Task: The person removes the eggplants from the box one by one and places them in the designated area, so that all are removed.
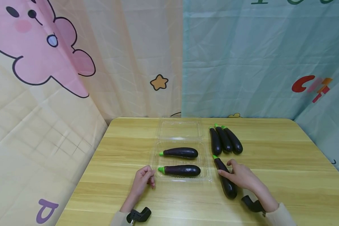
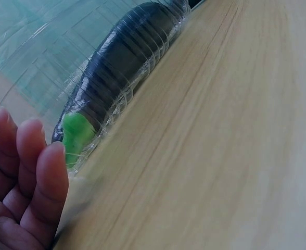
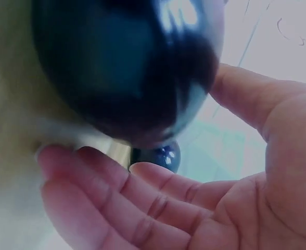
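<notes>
In the head view, my right hand (image 1: pixel 241 177) is over a dark purple eggplant (image 1: pixel 228 188) lying on the table, its green stem pointing away. The thumb lies across the eggplant and the fingers are spread along its right side; in the right wrist view a gap shows between the fingers and its rounded end. My left hand (image 1: pixel 144 177), fingers loosely curled and holding nothing, is beside the left front corner of a clear plastic box (image 1: pixel 206 175). Inside the box, two eggplants, a rear one (image 1: pixel 182 153) and a front one (image 1: pixel 183 170), lie crosswise, stems to the left.
Three more eggplants (image 1: pixel 224 138) lie side by side behind the right hand, stems toward the back. The box's transparent lid (image 1: pixel 180 130) lies folded open toward the back edge of the wooden table (image 1: pixel 124 147). Printed curtains (image 1: pixel 228 62) hang behind the table.
</notes>
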Available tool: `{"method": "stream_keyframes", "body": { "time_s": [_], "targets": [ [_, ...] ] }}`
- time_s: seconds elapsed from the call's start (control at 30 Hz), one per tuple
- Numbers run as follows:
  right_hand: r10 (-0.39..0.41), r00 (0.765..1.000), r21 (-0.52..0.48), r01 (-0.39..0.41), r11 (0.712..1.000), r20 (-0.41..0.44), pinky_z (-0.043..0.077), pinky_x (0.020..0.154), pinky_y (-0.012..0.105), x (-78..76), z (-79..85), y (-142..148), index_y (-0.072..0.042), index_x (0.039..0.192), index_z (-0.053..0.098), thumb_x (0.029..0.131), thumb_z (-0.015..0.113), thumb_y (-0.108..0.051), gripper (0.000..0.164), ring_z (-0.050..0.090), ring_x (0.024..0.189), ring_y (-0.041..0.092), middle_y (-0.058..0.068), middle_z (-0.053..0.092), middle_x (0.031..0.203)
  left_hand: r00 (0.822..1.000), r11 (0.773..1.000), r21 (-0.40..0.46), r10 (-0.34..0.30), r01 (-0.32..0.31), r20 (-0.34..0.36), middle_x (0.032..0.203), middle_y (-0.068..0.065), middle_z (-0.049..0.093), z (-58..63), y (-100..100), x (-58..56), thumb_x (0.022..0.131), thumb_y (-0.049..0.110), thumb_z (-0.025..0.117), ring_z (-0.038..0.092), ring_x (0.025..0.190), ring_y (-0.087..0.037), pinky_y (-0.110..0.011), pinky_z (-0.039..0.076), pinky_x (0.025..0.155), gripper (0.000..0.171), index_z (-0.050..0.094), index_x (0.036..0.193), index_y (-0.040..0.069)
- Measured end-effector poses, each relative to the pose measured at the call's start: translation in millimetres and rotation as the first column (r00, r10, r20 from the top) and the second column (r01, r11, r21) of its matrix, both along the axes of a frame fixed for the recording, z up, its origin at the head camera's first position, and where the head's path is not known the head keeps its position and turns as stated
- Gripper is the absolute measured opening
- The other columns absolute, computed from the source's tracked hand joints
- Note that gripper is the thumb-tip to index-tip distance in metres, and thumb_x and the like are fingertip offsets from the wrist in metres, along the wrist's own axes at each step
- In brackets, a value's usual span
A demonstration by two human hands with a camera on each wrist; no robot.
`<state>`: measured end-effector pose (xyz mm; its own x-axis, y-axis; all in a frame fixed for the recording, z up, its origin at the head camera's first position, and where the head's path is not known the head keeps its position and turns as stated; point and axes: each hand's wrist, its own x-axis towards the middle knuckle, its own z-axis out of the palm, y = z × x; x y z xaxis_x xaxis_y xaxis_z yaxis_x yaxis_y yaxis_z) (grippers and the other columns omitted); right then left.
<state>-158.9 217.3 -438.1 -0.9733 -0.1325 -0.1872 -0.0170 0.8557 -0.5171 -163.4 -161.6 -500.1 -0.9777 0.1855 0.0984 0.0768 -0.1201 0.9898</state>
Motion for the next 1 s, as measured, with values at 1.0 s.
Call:
{"method": "stream_keyframes", "body": {
  "time_s": [1.0],
  "targets": [
    [0.431, 0.839, 0.149, -0.405, 0.902, -0.333, 0.052, 0.076, 0.041, -63.1, 54.6, -78.3, -0.006, 0.108, 0.065, 0.089, 0.065, -0.038, 0.037, 0.063, 0.091, 0.024, 0.009, 0.066, 0.104, 1.0, 1.0, 0.0, 0.004, -0.004, 0.017, 0.056, -0.002, 0.049, 2.2, 0.5, 1.6, 0.094, 0.002, 0.051, 0.051, 0.047, -0.012, -0.023, 0.047, 0.045, 0.032, 0.033, 0.072, -0.014]
  ]
}}
